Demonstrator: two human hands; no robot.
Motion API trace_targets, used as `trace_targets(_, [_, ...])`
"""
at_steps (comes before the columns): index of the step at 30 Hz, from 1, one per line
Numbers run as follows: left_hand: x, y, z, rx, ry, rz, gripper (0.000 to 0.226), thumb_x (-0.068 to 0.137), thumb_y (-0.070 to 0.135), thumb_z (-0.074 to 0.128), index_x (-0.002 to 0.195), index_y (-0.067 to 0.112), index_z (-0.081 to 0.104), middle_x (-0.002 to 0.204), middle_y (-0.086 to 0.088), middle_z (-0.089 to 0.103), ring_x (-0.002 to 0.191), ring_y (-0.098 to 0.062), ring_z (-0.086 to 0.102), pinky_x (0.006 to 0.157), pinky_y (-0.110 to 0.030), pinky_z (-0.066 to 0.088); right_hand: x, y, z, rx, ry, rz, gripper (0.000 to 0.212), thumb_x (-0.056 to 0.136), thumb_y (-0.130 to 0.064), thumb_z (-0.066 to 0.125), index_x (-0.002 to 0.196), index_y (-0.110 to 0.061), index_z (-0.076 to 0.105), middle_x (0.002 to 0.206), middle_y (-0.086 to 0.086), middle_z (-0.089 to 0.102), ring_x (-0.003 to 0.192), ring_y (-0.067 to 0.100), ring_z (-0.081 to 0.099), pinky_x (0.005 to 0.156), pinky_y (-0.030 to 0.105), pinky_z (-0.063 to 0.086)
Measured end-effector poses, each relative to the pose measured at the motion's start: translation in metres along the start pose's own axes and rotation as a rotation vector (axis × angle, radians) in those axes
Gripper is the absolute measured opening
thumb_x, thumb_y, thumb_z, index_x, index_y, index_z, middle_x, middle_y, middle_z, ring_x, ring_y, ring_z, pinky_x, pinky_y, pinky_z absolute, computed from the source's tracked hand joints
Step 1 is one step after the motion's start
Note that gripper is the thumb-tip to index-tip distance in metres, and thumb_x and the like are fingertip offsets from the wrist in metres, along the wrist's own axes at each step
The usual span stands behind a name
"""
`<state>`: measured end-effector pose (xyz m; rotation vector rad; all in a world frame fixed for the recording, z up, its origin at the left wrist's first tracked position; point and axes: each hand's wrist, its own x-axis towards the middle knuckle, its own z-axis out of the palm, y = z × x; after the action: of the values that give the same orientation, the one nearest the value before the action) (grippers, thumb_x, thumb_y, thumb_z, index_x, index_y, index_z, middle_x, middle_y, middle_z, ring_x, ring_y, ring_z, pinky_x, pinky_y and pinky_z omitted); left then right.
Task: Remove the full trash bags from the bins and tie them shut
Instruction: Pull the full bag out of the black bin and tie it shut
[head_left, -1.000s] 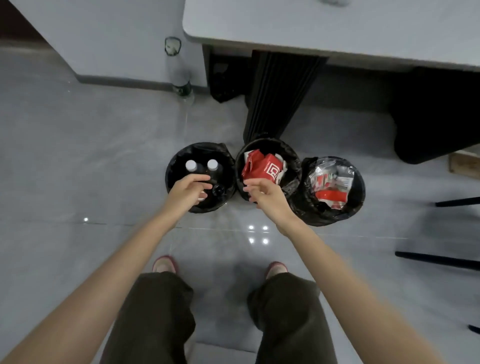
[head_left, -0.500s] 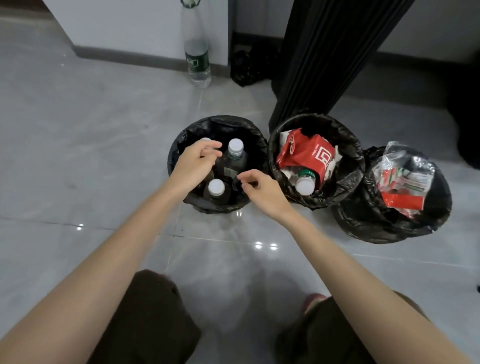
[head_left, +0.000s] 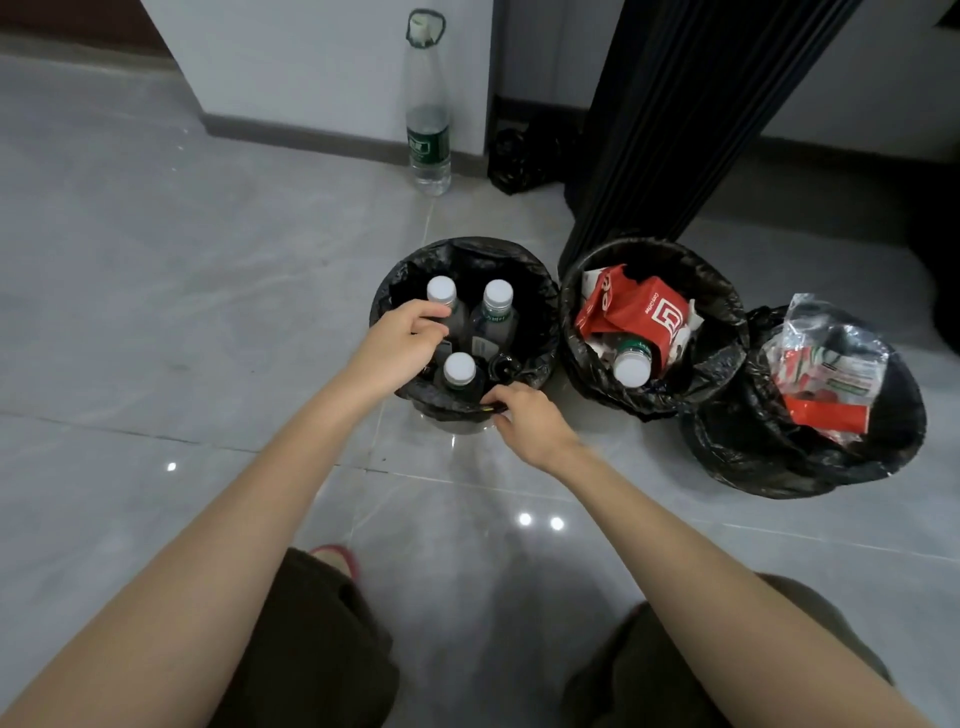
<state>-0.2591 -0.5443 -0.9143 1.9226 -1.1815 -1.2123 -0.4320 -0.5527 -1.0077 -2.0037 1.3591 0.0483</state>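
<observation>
My right hand (head_left: 527, 423) pinches the turned-down edge of the bottle bag (head_left: 524, 270) at the near side of its rim, fingers curled tight on the black film. My left hand (head_left: 400, 345) lies over the left side of the same rim with its fingers curled in beside a bottle cap, and I cannot tell whether it has film between them or grips nothing. The bottle bag lines the leftmost of three bins standing on the tiled floor (head_left: 208, 312), its top folded down over the lip, with three capped plastic bottles (head_left: 496, 312) upright inside. I judge the film to be thin, soft and slippery, likely to stretch or tear if I drag it by one small pinch. The bottles look mostly empty, so the load should be light but loose, ready to topple and shift as it rises. The best hold seems to be a good bunch of the folded rim on two opposite sides, peeled off the lip and lifted straight up, leaving slack above the caps for a knot. The middle bag (head_left: 722, 312) with its red carton (head_left: 649, 312) and the right bag (head_left: 779, 457) just beside it are both open and untied
</observation>
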Motion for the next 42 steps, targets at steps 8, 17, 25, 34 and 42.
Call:
trace_targets(8, [-0.053, -0.031, -0.006, -0.086, 0.006, -0.124, 0.033, 0.095, 0.015, 0.044, 0.127, 0.018, 0.053, 0.107, -0.001, 0.060, 0.089, -0.014, 0.056, 0.074, -0.023, 0.045, -0.045, -0.003, 0.029, 0.022, -0.015, -0.008, 0.038, 0.090, -0.003, 0.049, 0.126, -0.012, 0.058, 0.124, 0.013, 0.055, 0.117, 0.027, 0.052, 0.100, 0.025, 0.035])
trace_targets(17, [-0.103, -0.090, 0.012, -0.194, 0.131, -0.327, 0.032, 0.093, 0.015, 0.047, 0.125, 0.014, 0.051, 0.103, -0.004, 0.053, 0.076, -0.014, 0.052, 0.066, -0.026, 0.040, -0.100, 0.015, 0.047, -0.025, -0.040, -0.075, 0.044, 0.089, 0.000, 0.048, 0.131, -0.012, 0.053, 0.133, 0.012, 0.051, 0.126, 0.025, 0.046, 0.103, 0.022, 0.028])
trace_targets(25, [-0.115, -0.139, 0.045, -0.451, 0.065, -0.549, 0.037, 0.098, 0.023, 0.044, 0.134, 0.012, 0.041, 0.111, -0.005, 0.050, 0.099, -0.024, 0.052, 0.090, -0.039, 0.045, -0.122, 0.026, 0.069, 0.438, 0.404, -0.001, 0.046, 0.080, 0.010, 0.048, 0.115, -0.017, 0.062, 0.121, 0.005, 0.049, 0.099, 0.016, 0.055, 0.094, 0.018, 0.043])
trace_targets(34, [-0.095, -0.143, 0.065, -0.819, 0.012, -0.584, 0.028, 0.101, 0.029, 0.036, 0.125, 0.017, 0.046, 0.124, -0.008, 0.053, 0.112, -0.027, 0.053, 0.092, -0.039, 0.042, -0.111, 0.045, 0.075, 1.535, 0.442, 0.631, 0.031, 0.096, 0.002, 0.039, 0.126, -0.005, 0.041, 0.119, 0.013, 0.047, 0.103, 0.026, 0.054, 0.093, 0.040, 0.050])
trace_targets(42, [-0.087, -0.155, 0.070, -0.969, 0.052, -0.633, 0.015, 0.097, 0.014, 0.045, 0.085, 0.017, 0.054, 0.087, 0.002, 0.057, 0.089, -0.013, 0.057, 0.099, -0.035, 0.043, -0.095, 0.042, 0.077, 1.840, 0.124, 0.691, 0.017, 0.099, -0.007, 0.043, 0.109, -0.008, 0.057, 0.109, 0.011, 0.058, 0.103, 0.029, 0.058, 0.089, 0.041, 0.049])
